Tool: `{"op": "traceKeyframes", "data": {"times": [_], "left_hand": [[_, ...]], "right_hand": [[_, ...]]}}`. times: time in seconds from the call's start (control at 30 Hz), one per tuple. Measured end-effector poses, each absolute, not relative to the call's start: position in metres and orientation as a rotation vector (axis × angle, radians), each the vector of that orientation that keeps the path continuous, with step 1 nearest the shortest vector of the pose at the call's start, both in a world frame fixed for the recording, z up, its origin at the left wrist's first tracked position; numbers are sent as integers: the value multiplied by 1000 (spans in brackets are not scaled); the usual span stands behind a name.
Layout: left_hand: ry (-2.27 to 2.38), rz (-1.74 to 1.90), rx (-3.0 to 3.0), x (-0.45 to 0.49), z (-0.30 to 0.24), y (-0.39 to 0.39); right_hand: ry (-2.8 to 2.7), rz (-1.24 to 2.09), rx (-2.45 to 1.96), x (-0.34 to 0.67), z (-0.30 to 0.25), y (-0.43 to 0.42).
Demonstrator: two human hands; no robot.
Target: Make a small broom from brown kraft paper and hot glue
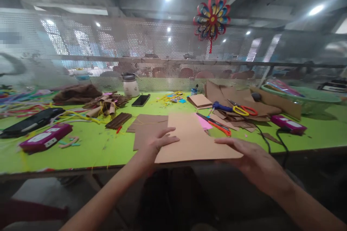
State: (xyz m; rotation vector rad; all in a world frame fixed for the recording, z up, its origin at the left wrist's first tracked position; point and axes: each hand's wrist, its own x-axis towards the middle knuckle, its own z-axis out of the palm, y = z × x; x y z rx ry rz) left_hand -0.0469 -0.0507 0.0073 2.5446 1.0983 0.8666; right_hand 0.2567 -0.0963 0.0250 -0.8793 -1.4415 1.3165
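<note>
A light brown kraft paper sheet [189,140] lies at the table's front edge, its near side jutting slightly past it. My left hand [159,144] rests on the sheet's left part, fingers stretched and apart. At the right corner, my right hand [252,155] grips the sheet, one finger on top and the others at or under the edge, partly hidden. Darker brown paper pieces [149,126] lie to the left, partly under the sheet. Orange-and-black scissors [217,124] and a pink paper [203,122] lie just beyond its right side.
Yellow-and-red scissors [244,110], a blue-handled tool [222,107] and brown paper scraps [235,94] sit at the right, near a green basket [311,97]. Leftward are a purple box [46,137], a black case [32,121], a phone [141,100] and paper rolls [108,104]. A pinwheel [212,18] hangs ahead.
</note>
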Motion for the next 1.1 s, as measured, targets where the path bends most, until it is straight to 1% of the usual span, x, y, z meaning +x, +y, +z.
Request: {"op": "traceKeyframes", "data": {"times": [0.07,0.17,0.27,0.33,0.4,0.47,0.57,0.67,0.83,0.9,0.93,1.1], "left_hand": [[1070,836,2562,-46,2,-58],[1139,800,2638,-42,1,-67],[1158,716,2679,-36,7,-72],[1146,673,2684,-34,11,-73],[1138,651,2682,-32,14,-76],[1120,651,2661,-32,17,-81],[1141,686,2504,-31,19,-89],[1239,807,2192,-29,19,-90],[1370,953,1756,-24,17,-71],[1477,960,1709,-22,18,-63],[1557,959,1717,-21,19,-60],[1969,875,2047,-14,19,-52]], "right_hand": [[-1686,1159,-951,265,14,-105],[-2062,789,-1019,270,3,-105],[-2262,467,-966,264,0,-97],[-2304,355,-880,258,0,-91],[-2334,378,-752,253,1,-85],[-2340,503,-696,249,2,-79],[-2195,765,-920,246,3,-70],[-1949,1017,-1163,242,5,-59],[-1688,1195,-1230,228,9,-40],[-1651,1179,-1278,221,10,-35],[-1650,1119,-1316,218,9,-33],[-1732,559,-1489,209,-2,-26]]}}
